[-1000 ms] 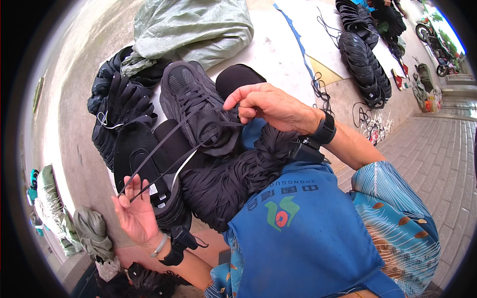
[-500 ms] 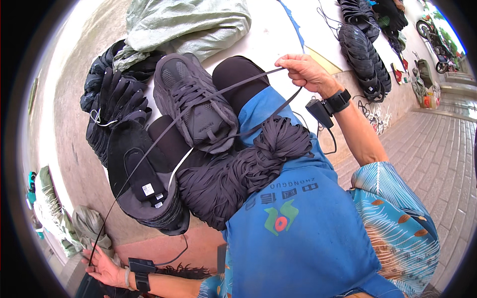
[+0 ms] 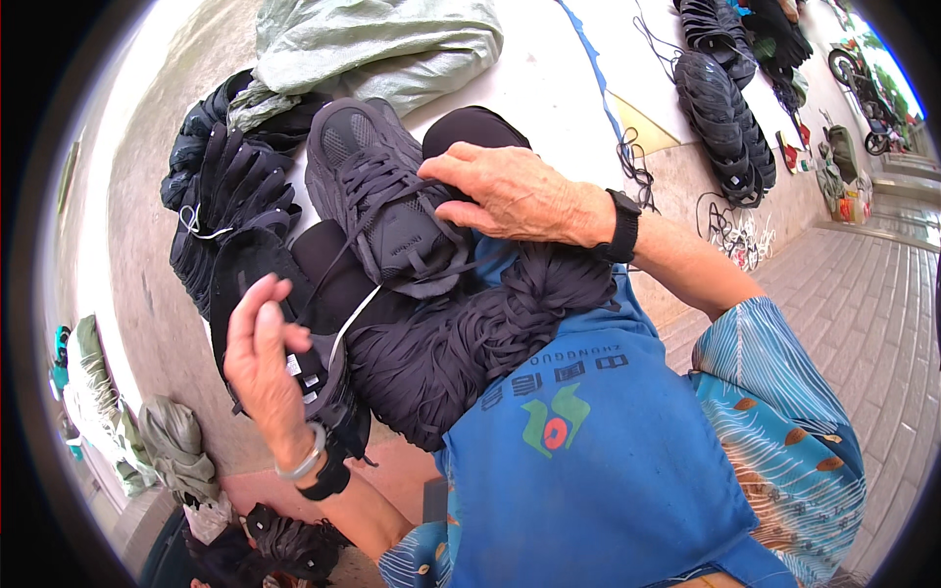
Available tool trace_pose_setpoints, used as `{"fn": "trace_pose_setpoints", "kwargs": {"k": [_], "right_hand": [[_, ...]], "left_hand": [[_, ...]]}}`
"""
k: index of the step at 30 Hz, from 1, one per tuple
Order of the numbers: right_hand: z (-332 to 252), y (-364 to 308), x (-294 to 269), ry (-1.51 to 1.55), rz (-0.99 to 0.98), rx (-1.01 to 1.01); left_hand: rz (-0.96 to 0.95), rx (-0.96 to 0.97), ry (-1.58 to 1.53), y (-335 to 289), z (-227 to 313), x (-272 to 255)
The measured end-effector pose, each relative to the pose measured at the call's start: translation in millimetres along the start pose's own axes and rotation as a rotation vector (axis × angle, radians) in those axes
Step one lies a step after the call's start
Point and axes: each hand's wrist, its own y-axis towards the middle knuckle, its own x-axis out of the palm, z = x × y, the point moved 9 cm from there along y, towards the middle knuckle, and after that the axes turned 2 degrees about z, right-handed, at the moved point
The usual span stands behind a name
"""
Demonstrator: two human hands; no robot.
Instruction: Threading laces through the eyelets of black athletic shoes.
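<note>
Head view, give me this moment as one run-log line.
left hand: nearest black shoe, hold unclear | right hand: at dark-grey sneaker, hold unclear | charcoal shoelace bundle: against blue apron

a dark grey sneaker (image 3: pixel 392 211), laces (image 3: pixel 375 181) crossed, lies top up between the knees (image 3: pixel 470 125).

Passage is afforded over the white sheet (image 3: pixel 544 88), between the far sack (image 3: pixel 382 54) and the far-right shoe stack (image 3: pixel 720 127); the shoe (image 3: pixel 417 240) is hemmed by the black pile (image 3: pixel 235 186) at left, the lace bundle (image 3: pixel 470 338) near, and the right hand (image 3: pixel 510 193) at right.
</note>
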Motion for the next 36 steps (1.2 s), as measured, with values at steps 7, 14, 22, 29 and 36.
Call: {"fn": "trace_pose_setpoints", "kwargs": {"k": [7,14,22,29,36], "right_hand": [[-5.8,7.5,15.2,0.049,-0.152,-0.001],[60.9,9.5,28.2,0.518,-0.346,0.506],[102.2,3.0,-19.9,-0.225,-0.029,0.309],[17.9,-9.7,-25.6,0.290,-0.073,0.041],[-18.3,-40.1,49.0,-0.157,-0.479,-0.222]], "left_hand": [[-0.183,-0.061,0.422,21.9,-24.5,62.3],[-0.043,0.204,0.583,29.7,-0.1,44.9],[-0.062,0.349,0.767,25.6,0.8,56.1],[0.204,0.152,0.264,5.5,12.1,11.8],[-0.126,-0.153,0.096,-7.2,-25.5,51.2]]}}
